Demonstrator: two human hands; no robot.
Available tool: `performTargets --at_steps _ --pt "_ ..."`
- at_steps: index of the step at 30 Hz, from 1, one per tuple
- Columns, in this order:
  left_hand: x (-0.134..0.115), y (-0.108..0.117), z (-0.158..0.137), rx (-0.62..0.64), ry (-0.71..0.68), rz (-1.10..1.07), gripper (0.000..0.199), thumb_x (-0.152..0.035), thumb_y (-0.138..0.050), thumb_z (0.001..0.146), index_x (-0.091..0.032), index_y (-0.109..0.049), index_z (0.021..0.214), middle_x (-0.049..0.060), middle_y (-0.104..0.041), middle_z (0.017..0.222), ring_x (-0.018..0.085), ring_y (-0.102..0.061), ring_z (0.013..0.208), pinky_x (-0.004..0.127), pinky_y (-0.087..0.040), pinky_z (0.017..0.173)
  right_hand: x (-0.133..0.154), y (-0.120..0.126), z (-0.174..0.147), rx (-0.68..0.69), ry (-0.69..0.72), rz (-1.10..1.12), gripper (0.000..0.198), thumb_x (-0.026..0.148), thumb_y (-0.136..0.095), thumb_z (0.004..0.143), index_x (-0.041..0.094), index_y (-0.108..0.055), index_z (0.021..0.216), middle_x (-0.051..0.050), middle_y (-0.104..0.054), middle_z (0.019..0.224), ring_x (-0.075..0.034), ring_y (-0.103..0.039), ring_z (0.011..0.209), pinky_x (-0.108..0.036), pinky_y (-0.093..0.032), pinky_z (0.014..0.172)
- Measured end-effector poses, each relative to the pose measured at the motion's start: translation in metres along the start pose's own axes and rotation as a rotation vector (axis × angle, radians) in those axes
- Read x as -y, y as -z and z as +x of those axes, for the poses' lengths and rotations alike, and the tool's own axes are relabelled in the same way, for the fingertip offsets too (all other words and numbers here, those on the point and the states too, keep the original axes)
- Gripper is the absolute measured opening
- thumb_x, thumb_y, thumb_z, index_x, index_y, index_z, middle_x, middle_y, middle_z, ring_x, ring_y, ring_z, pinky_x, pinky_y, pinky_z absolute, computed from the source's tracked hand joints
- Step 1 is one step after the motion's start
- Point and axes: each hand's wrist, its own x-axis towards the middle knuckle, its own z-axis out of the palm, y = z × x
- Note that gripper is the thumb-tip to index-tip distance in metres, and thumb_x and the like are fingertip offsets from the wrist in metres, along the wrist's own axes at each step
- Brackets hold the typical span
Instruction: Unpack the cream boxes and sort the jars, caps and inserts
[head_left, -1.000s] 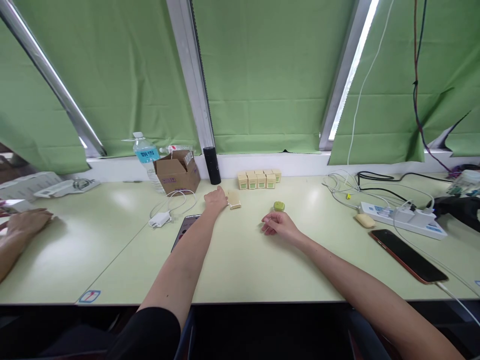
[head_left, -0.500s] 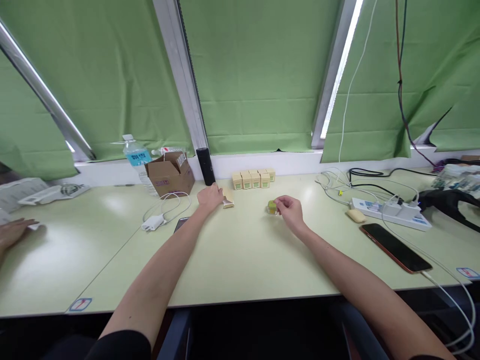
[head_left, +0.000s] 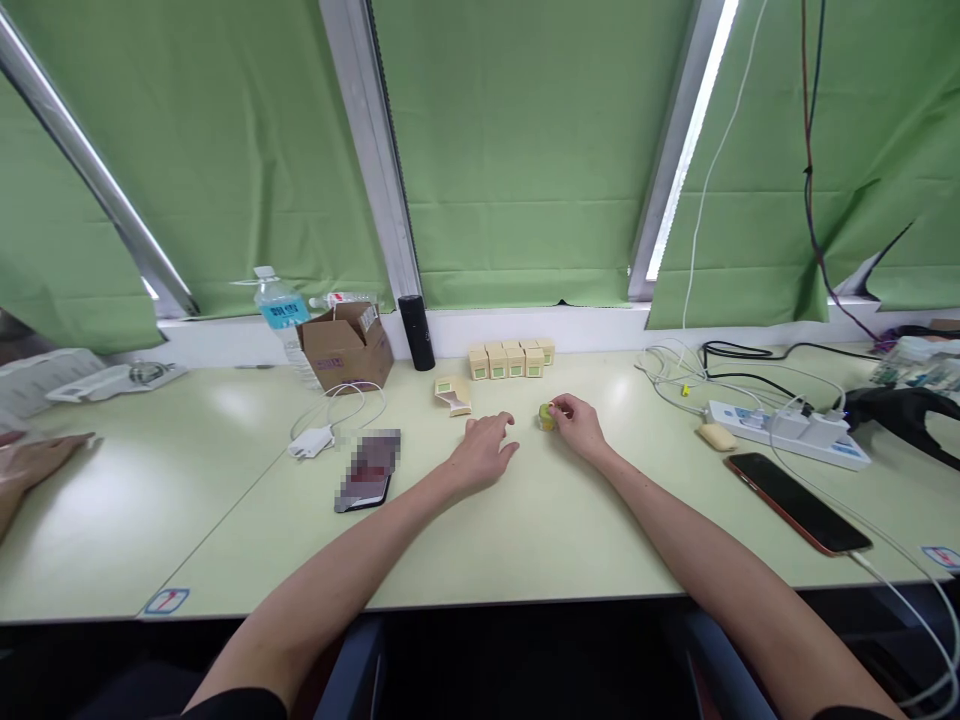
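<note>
My right hand (head_left: 579,424) pinches a small round yellow-green jar (head_left: 546,417) by its right side, at the table top. Its lid and contents are too small to make out clearly. To the left, my left hand (head_left: 486,450) hovers low over the table with fingers apart and nothing in them. An opened small cream-coloured box (head_left: 454,395) lies beyond my left hand, its flap towards me. Behind it stand several closed cream boxes (head_left: 506,361) with green labels, grouped close together.
A brown carton (head_left: 345,348), a black cylinder (head_left: 417,333) and a water bottle (head_left: 285,318) line the back left. One phone (head_left: 367,470) lies by my left forearm, another (head_left: 799,502) at right near a power strip (head_left: 787,434). Another person's hand (head_left: 45,462) rests far left.
My left hand has left the opened cream box and come right and nearer to me, fingers spreading. The right hand stays at the jar. The view has shifted slightly.
</note>
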Motion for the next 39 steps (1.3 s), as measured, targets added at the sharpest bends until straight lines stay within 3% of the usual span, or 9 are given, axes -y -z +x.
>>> performTargets --at_steps 4,8,15,22,26,33,39 --pt "-0.004 -0.010 -0.004 -0.044 0.030 -0.102 0.046 -0.037 -0.063 0.091 -0.024 -0.050 0.133 0.010 -0.066 0.120 0.030 -0.057 0.119 0.047 -0.040 0.104 0.011 -0.004 -0.009 0.030 0.025 0.031 0.021 0.040 -0.057 0.087 0.022 -0.067 0.082 -0.005 -0.075 0.086 -0.021 -0.067 0.077 -0.036 -0.054 0.074" --pt "-0.005 -0.014 0.000 -0.005 0.046 -0.100 0.060 -0.041 -0.072 0.085 -0.025 -0.048 0.138 0.011 -0.062 0.133 0.033 -0.050 0.129 0.049 -0.037 0.107 0.029 -0.012 -0.024 0.134 0.117 0.110 0.019 0.039 -0.059 0.088 0.022 -0.068 0.085 -0.005 -0.076 0.089 -0.020 -0.069 0.081 -0.035 -0.055 0.077" --pt "0.002 -0.022 0.006 0.053 0.069 0.007 0.033 -0.043 -0.075 0.083 -0.023 -0.063 0.107 0.007 -0.066 0.114 0.031 -0.054 0.120 0.043 -0.040 0.097 0.041 -0.016 -0.036 0.199 0.203 0.004 0.012 0.027 -0.056 0.090 0.023 -0.067 0.087 -0.004 -0.075 0.090 -0.019 -0.069 0.082 -0.034 -0.053 0.076" --pt "0.002 -0.024 0.009 0.051 0.099 0.048 0.039 -0.050 -0.079 0.079 -0.021 -0.064 0.101 0.008 -0.066 0.112 0.032 -0.054 0.119 0.040 -0.040 0.095 0.041 -0.015 -0.037 0.225 0.185 -0.025 0.013 0.026 -0.052 0.093 0.024 -0.064 0.088 -0.003 -0.075 0.090 -0.019 -0.068 0.082 -0.032 -0.050 0.074" --pt "0.003 -0.023 0.010 0.052 0.122 0.042 0.041 -0.053 -0.078 0.078 -0.021 -0.065 0.100 0.009 -0.066 0.109 0.032 -0.056 0.116 0.040 -0.041 0.093 0.046 -0.013 -0.034 0.161 0.191 0.034 0.014 0.032 -0.052 0.094 0.024 -0.062 0.089 -0.004 -0.075 0.092 -0.019 -0.067 0.081 -0.033 -0.051 0.075" --pt "0.001 -0.025 0.007 0.004 0.105 -0.021 0.039 -0.048 -0.079 0.077 -0.024 -0.069 0.106 0.009 -0.067 0.115 0.035 -0.052 0.123 0.049 -0.039 0.102 0.043 -0.007 -0.023 0.018 0.029 0.396 0.035 0.057 -0.064 0.088 0.023 -0.057 0.086 -0.003 -0.072 0.090 -0.019 -0.066 0.084 -0.037 -0.056 0.080" --pt "-0.001 -0.018 0.001 -0.056 0.109 -0.151 0.073 -0.044 -0.082 0.075 -0.025 -0.052 0.139 0.011 -0.061 0.130 0.035 -0.047 0.131 0.053 -0.037 0.110 0.042 0.001 -0.019 0.059 -0.142 0.617 0.050 0.067 -0.080 0.070 0.022 -0.060 0.080 -0.002 -0.069 0.082 -0.019 -0.064 0.076 -0.038 -0.061 0.071"
